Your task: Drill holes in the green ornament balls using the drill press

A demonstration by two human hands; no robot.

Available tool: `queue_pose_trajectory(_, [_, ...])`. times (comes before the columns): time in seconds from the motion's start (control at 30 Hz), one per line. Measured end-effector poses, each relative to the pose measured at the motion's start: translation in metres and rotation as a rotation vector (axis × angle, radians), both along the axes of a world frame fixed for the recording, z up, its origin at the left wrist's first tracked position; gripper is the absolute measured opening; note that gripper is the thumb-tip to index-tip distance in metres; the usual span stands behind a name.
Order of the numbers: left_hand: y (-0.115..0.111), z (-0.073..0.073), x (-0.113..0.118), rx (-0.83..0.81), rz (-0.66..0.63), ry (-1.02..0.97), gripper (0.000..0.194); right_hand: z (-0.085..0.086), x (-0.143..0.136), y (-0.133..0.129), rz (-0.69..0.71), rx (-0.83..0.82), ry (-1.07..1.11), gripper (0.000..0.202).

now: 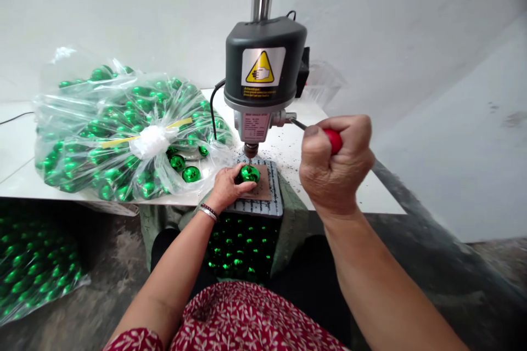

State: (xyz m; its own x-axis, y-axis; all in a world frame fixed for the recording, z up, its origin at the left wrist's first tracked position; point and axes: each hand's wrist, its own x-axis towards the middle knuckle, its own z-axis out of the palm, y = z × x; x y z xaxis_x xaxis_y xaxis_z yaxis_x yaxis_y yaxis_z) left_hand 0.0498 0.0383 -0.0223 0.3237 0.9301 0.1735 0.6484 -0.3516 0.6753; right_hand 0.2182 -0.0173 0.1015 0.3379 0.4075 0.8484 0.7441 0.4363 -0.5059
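A drill press [265, 66] with a dark grey head stands on the white table. Under its chuck, a shiny green ball ornament [250, 175] rests on a brown board, with the bit at its top. My left hand [229, 185] grips this ball from the left, thumb and fingers around it. My right hand [335, 167] is closed around the red knob [333, 141] of the press's feed lever. Two more green balls [191, 174] lie just left of my left hand, by the opening of a clear plastic bag [152, 142].
Many green balls fill the knotted bag on the table's left. Another bag of green balls [37, 263] is on the floor at lower left. Below the drill base [263, 208], more green balls [239, 249] show in front of my lap. Dark shavings are scattered on the white table [362, 186].
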Motion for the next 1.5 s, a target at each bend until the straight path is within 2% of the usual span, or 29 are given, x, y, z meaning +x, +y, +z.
queue_pose_trajectory(0.23, [0.0, -0.001, 0.0, -0.009, 0.005, -0.018, 0.047, -0.02, -0.002, 0.003, -0.023, 0.102, -0.011, 0.009])
queue_pose_trajectory(0.33, [0.0, -0.002, 0.0, 0.0, 0.016, -0.039, 0.046, -0.034, -0.002, 0.0, 0.003, 0.113, -0.053, 0.005])
queue_pose_trajectory(0.4, [0.001, -0.003, 0.001, 0.005, 0.024, -0.057, 0.046, -0.037, -0.003, -0.001, 0.018, 0.12, -0.044, 0.005])
queue_pose_trajectory(0.47, [0.001, -0.003, 0.001, 0.003, 0.023, -0.079, 0.045, -0.029, -0.003, 0.002, 0.024, 0.132, -0.004, 0.007])
queue_pose_trajectory(0.53, [0.001, -0.002, 0.0, -0.001, 0.008, -0.097, 0.044, -0.01, -0.002, 0.009, 0.042, 0.125, 0.024, 0.014])
queue_pose_trajectory(0.67, [-0.005, 0.004, -0.005, -0.002, -0.058, -0.148, 0.043, 0.036, 0.002, 0.025, 0.057, -0.052, 0.068, 0.024])
queue_pose_trajectory(0.73, [-0.009, 0.006, -0.009, -0.006, -0.084, -0.168, 0.044, 0.048, 0.004, 0.03, 0.019, -0.095, 0.075, 0.026])
queue_pose_trajectory(0.8, [-0.013, 0.006, -0.012, -0.01, -0.096, -0.167, 0.045, 0.052, 0.004, 0.032, 0.002, -0.1, 0.083, 0.03])
queue_pose_trajectory(0.93, [-0.02, 0.006, -0.019, -0.002, -0.131, -0.156, 0.049, 0.048, 0.003, 0.032, 0.018, -0.079, 0.103, 0.038])
queue_pose_trajectory(1.07, [-0.033, 0.014, -0.032, -0.018, -0.274, -0.183, 0.055, 0.048, 0.002, 0.03, 0.027, -0.08, 0.101, 0.029])
queue_pose_trajectory(1.13, [-0.04, 0.02, -0.041, -0.061, -0.321, -0.212, 0.05, 0.049, 0.001, 0.029, 0.027, -0.095, 0.11, 0.024])
queue_pose_trajectory(1.2, [-0.04, 0.026, -0.052, -0.092, -0.226, -0.214, 0.039, 0.051, 0.0, 0.027, 0.027, -0.112, 0.125, 0.022])
queue_pose_trajectory(1.27, [-0.032, 0.031, -0.063, -0.041, 0.017, -0.148, 0.034, 0.053, -0.002, 0.026, 0.031, -0.12, 0.145, 0.021])
queue_pose_trajectory(1.33, [-0.018, 0.034, -0.074, 0.074, 0.29, 0.015, 0.036, 0.053, -0.002, 0.025, 0.037, -0.118, 0.16, 0.021])
queue_pose_trajectory(1.37, [-0.011, 0.034, -0.079, 0.114, 0.386, 0.134, 0.038, 0.053, -0.003, 0.025, 0.038, -0.116, 0.164, 0.021])
queue_pose_trajectory(1.43, [0.001, 0.034, -0.087, 0.092, 0.482, 0.397, 0.04, 0.053, -0.003, 0.026, 0.035, -0.116, 0.164, 0.02])
queue_pose_trajectory(1.5, [0.005, 0.032, -0.092, 0.018, 0.495, 0.602, 0.043, 0.052, -0.002, 0.026, 0.028, -0.119, 0.154, 0.02])
